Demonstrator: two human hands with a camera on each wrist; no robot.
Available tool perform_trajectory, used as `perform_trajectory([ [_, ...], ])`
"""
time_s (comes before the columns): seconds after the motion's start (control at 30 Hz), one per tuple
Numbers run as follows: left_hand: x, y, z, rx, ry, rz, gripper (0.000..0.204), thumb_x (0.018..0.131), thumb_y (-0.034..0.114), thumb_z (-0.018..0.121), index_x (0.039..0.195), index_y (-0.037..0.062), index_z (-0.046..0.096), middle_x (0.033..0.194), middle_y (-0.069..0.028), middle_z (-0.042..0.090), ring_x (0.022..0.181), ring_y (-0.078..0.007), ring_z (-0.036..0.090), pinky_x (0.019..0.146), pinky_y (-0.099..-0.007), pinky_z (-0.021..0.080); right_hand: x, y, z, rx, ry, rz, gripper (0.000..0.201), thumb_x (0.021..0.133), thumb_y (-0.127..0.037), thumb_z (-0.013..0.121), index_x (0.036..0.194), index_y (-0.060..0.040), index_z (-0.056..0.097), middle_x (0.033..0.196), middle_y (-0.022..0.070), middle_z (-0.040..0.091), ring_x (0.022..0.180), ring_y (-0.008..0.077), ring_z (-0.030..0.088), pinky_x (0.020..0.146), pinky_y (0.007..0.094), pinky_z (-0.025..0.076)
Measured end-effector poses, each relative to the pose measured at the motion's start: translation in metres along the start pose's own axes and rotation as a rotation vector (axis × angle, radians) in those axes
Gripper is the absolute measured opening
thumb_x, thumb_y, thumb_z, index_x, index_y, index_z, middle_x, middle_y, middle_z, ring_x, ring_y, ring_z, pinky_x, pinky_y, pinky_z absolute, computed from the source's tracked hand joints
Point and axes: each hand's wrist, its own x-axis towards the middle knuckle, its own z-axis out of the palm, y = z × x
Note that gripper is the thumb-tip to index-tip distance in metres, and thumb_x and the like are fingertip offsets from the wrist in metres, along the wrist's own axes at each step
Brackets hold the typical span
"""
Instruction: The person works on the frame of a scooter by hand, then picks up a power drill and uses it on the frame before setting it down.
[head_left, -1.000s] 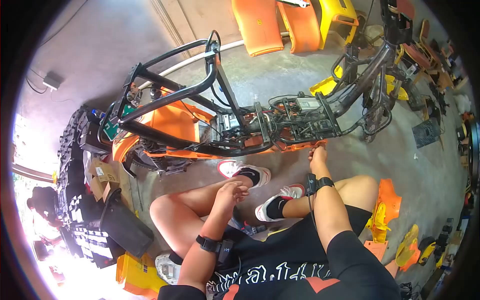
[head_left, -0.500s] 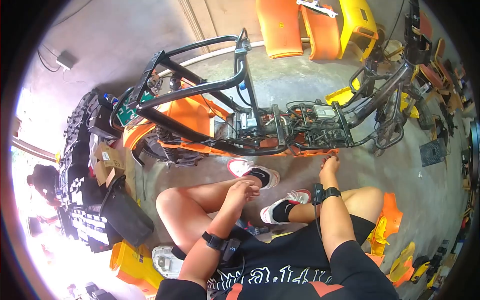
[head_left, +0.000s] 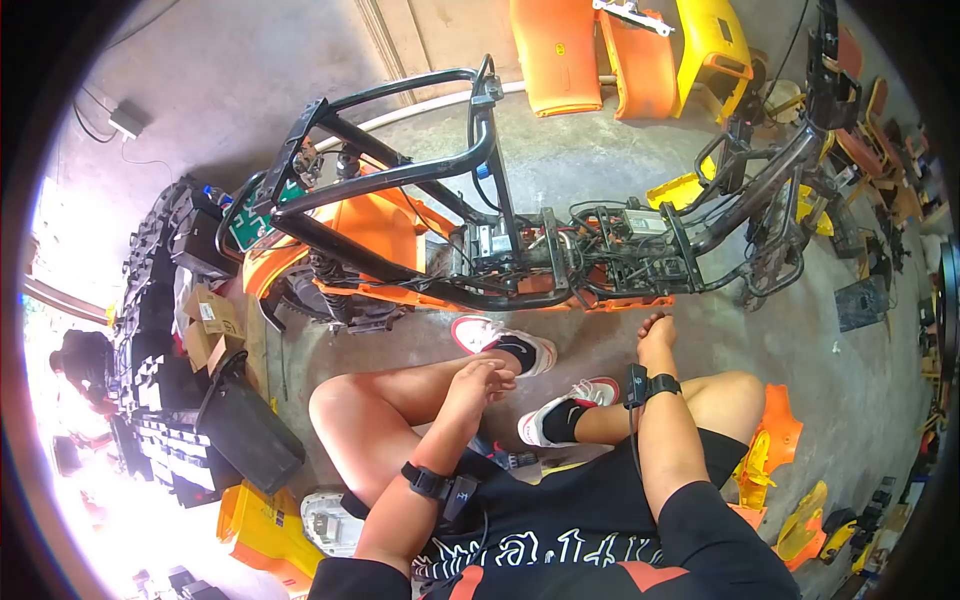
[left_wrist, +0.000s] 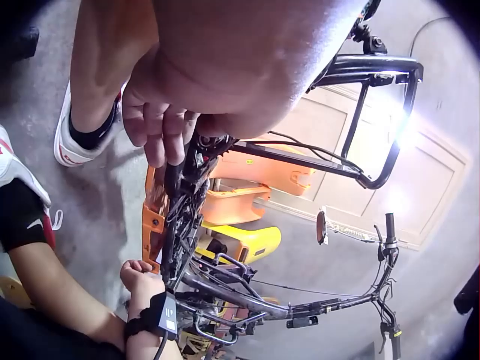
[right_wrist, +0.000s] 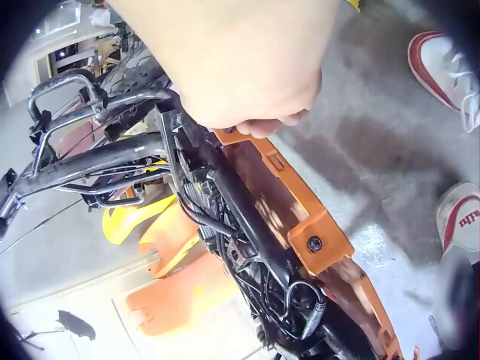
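My left hand [head_left: 478, 382] hangs over the left shin with its fingers loosely bent. In the left wrist view its fingers [left_wrist: 159, 131] droop with nothing between them. My right hand [head_left: 656, 336] is just in front of the orange lower panel [head_left: 640, 303] on the near side of a stripped scooter frame [head_left: 350, 277]. Its fingers [right_wrist: 274, 126] are loosely curled and overlap the panel's end in the right wrist view; the palm side is hidden. Wiring and metal parts [head_left: 635, 235] lie exposed in the frame's floor section.
Orange and yellow body panels [head_left: 556, 60] lean along the far wall. At left stand a black bin [head_left: 250, 425], a cardboard box [head_left: 212, 325] and stacked black parts [head_left: 150, 290]. More orange and yellow pieces [head_left: 770, 450] lie beside the right knee. Two shoes [head_left: 550, 425] are between the hands.
The head view has swung, so the scooter frame appears further right. My right hand sits slightly further back from the orange panel. The left hand keeps nearly the same pose.
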Motion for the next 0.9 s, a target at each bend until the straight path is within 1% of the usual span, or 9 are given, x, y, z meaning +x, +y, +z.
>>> perform_trajectory([
  [0.1,0.0,0.0,-0.001,-0.011,0.013,-0.01,0.03,0.093,0.023,0.042,0.113,0.0017,0.048,0.095,-0.0113,0.063,0.086,-0.0219,0.061,0.075,-0.0308,0.045,-0.003,0.001,0.003,0.1,-0.076,-0.068,0.025,0.093,-0.027,0.036,0.079,-0.0145,0.052,0.062,-0.0028,0.051,0.05,0.0094,0.046,0.039,0.0243,0.031],
  [0.2,-0.001,0.001,-0.001,0.022,0.02,0.002,0.03,0.093,0.023,0.042,0.113,0.0019,0.048,0.094,-0.0113,0.063,0.086,-0.0215,0.062,0.075,-0.0307,0.045,-0.009,-0.003,0.003,0.052,-0.136,-0.051,0.024,0.092,-0.025,0.036,0.079,-0.0141,0.052,0.062,-0.0027,0.051,0.05,0.0095,0.046,0.039,0.0245,0.031],
  [0.23,-0.001,0.0,-0.002,0.02,0.018,0.001,0.03,0.093,0.023,0.042,0.113,0.0019,0.048,0.094,-0.0112,0.063,0.086,-0.0214,0.062,0.075,-0.0307,0.045,-0.01,-0.003,0.003,0.053,-0.133,-0.05,0.024,0.092,-0.025,0.036,0.079,-0.0141,0.052,0.062,-0.0027,0.051,0.05,0.0095,0.046,0.039,0.0245,0.031],
  [0.3,0.0,0.0,-0.002,0.019,0.015,0.0,0.03,0.093,0.023,0.042,0.114,0.002,0.048,0.094,-0.0111,0.063,0.086,-0.0213,0.062,0.076,-0.0308,0.045,-0.008,-0.004,0.005,0.009,-0.055,-0.021,0.023,0.091,-0.024,0.036,0.079,-0.0142,0.052,0.063,-0.0023,0.051,0.05,0.0096,0.046,0.039,0.0246,0.031],
  [0.43,-0.001,0.0,-0.001,0.014,0.009,-0.002,0.03,0.093,0.023,0.042,0.114,0.0021,0.048,0.093,-0.011,0.063,0.085,-0.0213,0.062,0.075,-0.0307,0.045,-0.01,-0.006,0.006,0.056,-0.071,-0.073,0.025,0.093,-0.026,0.035,0.08,-0.0136,0.053,0.064,-0.0025,0.051,0.051,0.0096,0.046,0.042,0.0248,0.031],
  [0.73,-0.003,0.002,0.0,0.012,-0.003,0.008,0.03,0.093,0.022,0.041,0.114,0.0015,0.048,0.095,-0.0119,0.063,0.086,-0.0218,0.062,0.075,-0.0308,0.045,-0.001,-0.004,0.003,0.141,-0.113,-0.01,0.029,0.093,-0.028,0.035,0.077,-0.012,0.052,0.065,-0.0022,0.051,0.052,0.0099,0.043,0.044,0.0258,0.031],
  [0.8,-0.004,0.003,0.001,0.02,0.001,0.009,0.03,0.093,0.022,0.041,0.114,0.0014,0.048,0.095,-0.0119,0.063,0.086,-0.0219,0.062,0.075,-0.0309,0.045,0.001,-0.005,-0.002,0.264,-0.202,0.049,0.029,0.094,-0.029,0.035,0.077,-0.0114,0.052,0.065,-0.0029,0.051,0.053,0.01,0.044,0.045,0.0256,0.031],
  [0.83,-0.004,0.003,0.002,0.019,0.003,0.008,0.03,0.093,0.022,0.041,0.114,0.0013,0.048,0.094,-0.0118,0.063,0.086,-0.022,0.062,0.075,-0.0309,0.045,0.002,-0.005,-0.002,0.265,-0.203,0.048,0.029,0.094,-0.029,0.035,0.077,-0.0114,0.052,0.065,-0.0029,0.051,0.053,0.01,0.044,0.045,0.0256,0.031],
  [0.9,-0.004,0.002,0.002,0.014,0.006,0.008,0.03,0.093,0.021,0.042,0.114,0.0012,0.047,0.094,-0.0117,0.063,0.086,-0.0221,0.062,0.075,-0.031,0.045,-0.003,-0.009,0.0,0.266,-0.262,0.139,0.025,0.093,-0.027,0.038,0.08,-0.0118,0.053,0.065,-0.0034,0.051,0.052,0.0096,0.045,0.044,0.025,0.032],
])
